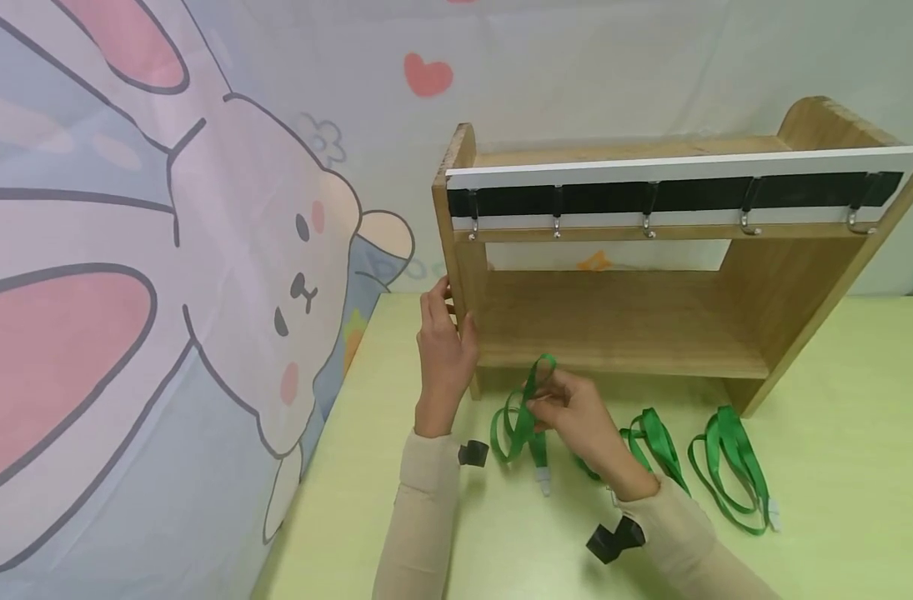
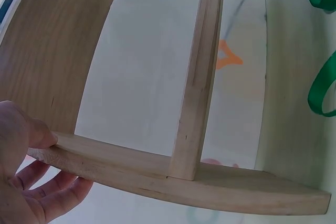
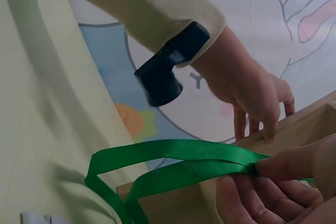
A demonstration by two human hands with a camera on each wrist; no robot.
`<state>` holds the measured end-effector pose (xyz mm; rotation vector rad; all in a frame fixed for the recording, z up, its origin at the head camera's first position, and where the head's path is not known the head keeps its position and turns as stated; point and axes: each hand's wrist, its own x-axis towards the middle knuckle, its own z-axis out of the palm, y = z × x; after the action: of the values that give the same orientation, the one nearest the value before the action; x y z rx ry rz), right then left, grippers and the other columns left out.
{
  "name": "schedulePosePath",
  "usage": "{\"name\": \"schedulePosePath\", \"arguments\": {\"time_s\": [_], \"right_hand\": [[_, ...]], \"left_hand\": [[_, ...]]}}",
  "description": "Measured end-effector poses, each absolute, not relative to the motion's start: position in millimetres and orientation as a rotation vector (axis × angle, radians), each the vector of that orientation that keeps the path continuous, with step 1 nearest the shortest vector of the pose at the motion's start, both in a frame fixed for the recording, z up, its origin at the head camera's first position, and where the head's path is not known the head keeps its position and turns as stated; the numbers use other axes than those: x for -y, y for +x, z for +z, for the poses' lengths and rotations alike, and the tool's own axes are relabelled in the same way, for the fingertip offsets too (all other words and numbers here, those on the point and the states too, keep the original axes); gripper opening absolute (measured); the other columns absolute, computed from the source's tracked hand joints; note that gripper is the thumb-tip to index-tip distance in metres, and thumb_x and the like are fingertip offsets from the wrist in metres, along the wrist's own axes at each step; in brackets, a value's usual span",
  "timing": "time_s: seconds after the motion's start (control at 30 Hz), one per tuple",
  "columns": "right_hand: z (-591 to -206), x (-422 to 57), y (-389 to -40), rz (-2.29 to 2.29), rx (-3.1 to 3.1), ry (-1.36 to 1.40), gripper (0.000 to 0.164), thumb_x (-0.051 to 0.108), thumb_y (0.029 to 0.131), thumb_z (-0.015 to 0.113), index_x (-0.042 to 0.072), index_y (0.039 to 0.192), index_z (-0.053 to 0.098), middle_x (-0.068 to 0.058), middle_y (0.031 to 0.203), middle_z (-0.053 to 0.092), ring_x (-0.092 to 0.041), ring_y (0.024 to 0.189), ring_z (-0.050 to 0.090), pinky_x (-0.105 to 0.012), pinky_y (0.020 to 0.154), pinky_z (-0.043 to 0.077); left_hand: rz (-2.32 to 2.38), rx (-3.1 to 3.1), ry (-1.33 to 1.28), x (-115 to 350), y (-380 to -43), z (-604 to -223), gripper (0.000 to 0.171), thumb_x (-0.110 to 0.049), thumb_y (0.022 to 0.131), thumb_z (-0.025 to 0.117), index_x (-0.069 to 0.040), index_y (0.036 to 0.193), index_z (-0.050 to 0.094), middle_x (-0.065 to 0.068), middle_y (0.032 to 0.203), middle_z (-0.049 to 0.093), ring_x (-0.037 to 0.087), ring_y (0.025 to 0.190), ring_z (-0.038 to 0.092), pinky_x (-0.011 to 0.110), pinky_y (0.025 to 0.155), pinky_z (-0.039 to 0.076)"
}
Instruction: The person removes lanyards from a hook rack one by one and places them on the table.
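My right hand (image 1: 579, 417) pinches a green lanyard (image 1: 527, 417) between thumb and fingers, in front of the shelf's left side. One loop sticks up above the fingertips, and a white clip (image 1: 543, 479) hangs at its lower end. In the right wrist view the folded strap (image 3: 184, 163) runs out from the pinch. My left hand (image 1: 446, 350) grips the left side panel (image 2: 136, 166) of a wooden shelf (image 1: 621, 317), thumb on one face and fingers round the other. Several metal hooks (image 1: 649, 221) line a black strip (image 1: 606, 196) along the shelf's upper front, with nothing hanging on them.
Two more green lanyards (image 1: 654, 442) (image 1: 729, 471) lie on the pale green table (image 1: 839, 400) to the right, in front of the shelf. Part of another green strap (image 1: 587, 468) shows beneath my right wrist. A cartoon-printed cloth (image 1: 223, 292) covers the wall behind and at the left.
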<state>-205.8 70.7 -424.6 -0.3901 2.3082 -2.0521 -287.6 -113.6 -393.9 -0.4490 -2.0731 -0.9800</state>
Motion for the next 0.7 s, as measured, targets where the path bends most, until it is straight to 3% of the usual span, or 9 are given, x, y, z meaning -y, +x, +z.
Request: {"name": "schedulePosePath", "arguments": {"time_s": [0.23, 0.3, 0.5, 0.7], "right_hand": [[-430.7, -75.0, -214.4, -1.919, -2.338, -0.409, 0.018, -0.005, 0.092, 0.063, -0.010, 0.109, 0.062, -0.021, 0.103, 0.070, -0.027, 0.076, 0.073, -0.043, 0.071, 0.061], [-435.1, -76.6, -215.2, -1.903, -2.338, -0.435, 0.023, -0.006, 0.092, 0.063, -0.012, 0.115, 0.061, -0.022, 0.102, 0.071, -0.028, 0.078, 0.072, -0.044, 0.072, 0.061], [-447.6, -79.4, -221.9, -1.802, -2.417, -0.498, 0.032, -0.005, 0.090, 0.065, -0.016, 0.120, 0.059, -0.020, 0.096, 0.073, -0.029, 0.083, 0.071, -0.034, 0.071, 0.060], [-463.9, -78.1, -226.7, -1.693, -2.501, -0.480, 0.029, -0.003, 0.089, 0.067, -0.015, 0.116, 0.063, -0.009, 0.088, 0.074, -0.016, 0.078, 0.068, -0.028, 0.069, 0.056]], "left_hand": [[-0.997, 2.070, -0.450, 113.8, -290.4, -393.6, 0.048, 0.007, 0.094, 0.061, 0.009, 0.137, 0.041, 0.026, 0.118, 0.051, 0.036, 0.089, 0.062, 0.038, 0.061, 0.058], [-1.000, 2.073, -0.449, 113.8, -290.1, -395.3, 0.048, 0.007, 0.094, 0.061, 0.009, 0.137, 0.041, 0.026, 0.118, 0.052, 0.035, 0.089, 0.062, 0.038, 0.061, 0.058], [-0.996, 2.071, -0.449, 113.4, -290.3, -394.5, 0.048, 0.007, 0.094, 0.061, 0.009, 0.137, 0.041, 0.026, 0.118, 0.052, 0.035, 0.090, 0.062, 0.038, 0.062, 0.058], [-1.001, 2.081, -0.449, 113.8, -289.4, -393.8, 0.047, 0.006, 0.094, 0.060, 0.009, 0.137, 0.041, 0.026, 0.118, 0.051, 0.035, 0.090, 0.062, 0.038, 0.063, 0.058]]}}
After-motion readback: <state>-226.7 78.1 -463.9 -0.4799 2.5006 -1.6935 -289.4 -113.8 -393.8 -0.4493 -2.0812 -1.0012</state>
